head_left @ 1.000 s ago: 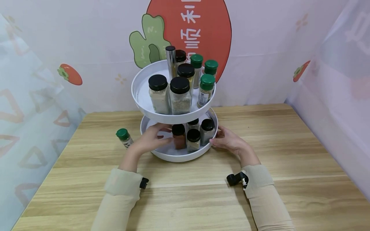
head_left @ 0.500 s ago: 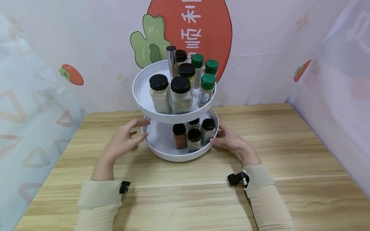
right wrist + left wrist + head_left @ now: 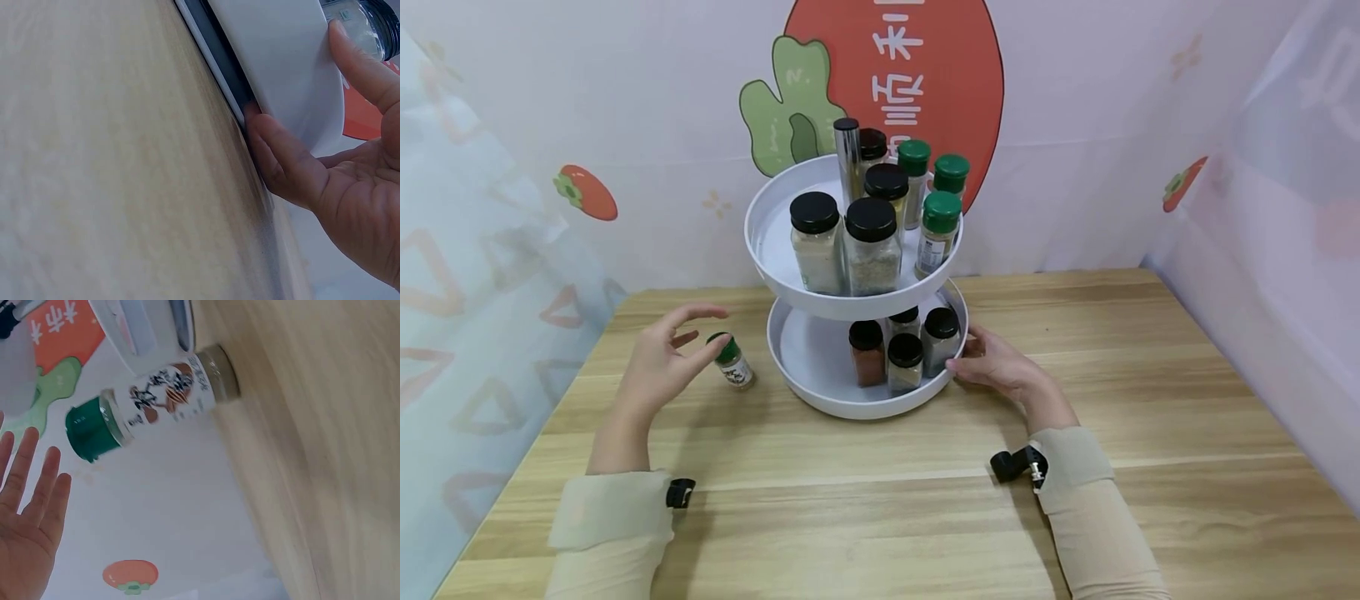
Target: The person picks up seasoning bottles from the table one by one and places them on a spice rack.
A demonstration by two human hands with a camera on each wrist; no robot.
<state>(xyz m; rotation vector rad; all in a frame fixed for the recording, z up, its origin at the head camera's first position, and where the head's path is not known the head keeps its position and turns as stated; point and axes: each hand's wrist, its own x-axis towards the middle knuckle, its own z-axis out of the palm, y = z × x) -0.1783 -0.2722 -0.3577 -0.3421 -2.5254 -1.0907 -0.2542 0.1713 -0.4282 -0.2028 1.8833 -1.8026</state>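
Note:
A spice jar (image 3: 739, 374) with a green cap and printed label stands on the table left of a white two-tier spice rack (image 3: 842, 407). My left hand (image 3: 658, 367) is just left of it, thumb and fingers spread apart, the thumb overlapping the cap in the head view. In the left wrist view, straight fingers of the hand (image 3: 28, 531) are beside the green cap, apart from the jar (image 3: 165, 397). My right hand (image 3: 350, 194) grips the right side of the rack's lower tier (image 3: 287, 69), thumb at the rim and fingers bent low against its side.
On the upper tier (image 3: 760, 242) stand several black-capped jars (image 3: 872, 250), green-capped jars (image 3: 938, 233) and a tall metallic cylinder (image 3: 847, 154). Several black-capped jars (image 3: 868, 358) sit on the lower tier's right side. A printed cloth (image 3: 1075, 167) hangs behind the wooden table (image 3: 880, 517).
My left hand has withdrawn from the lower tier and moved left to the green-capped spice jar, bringing the jar fully into view. The right hand stays at the rack.

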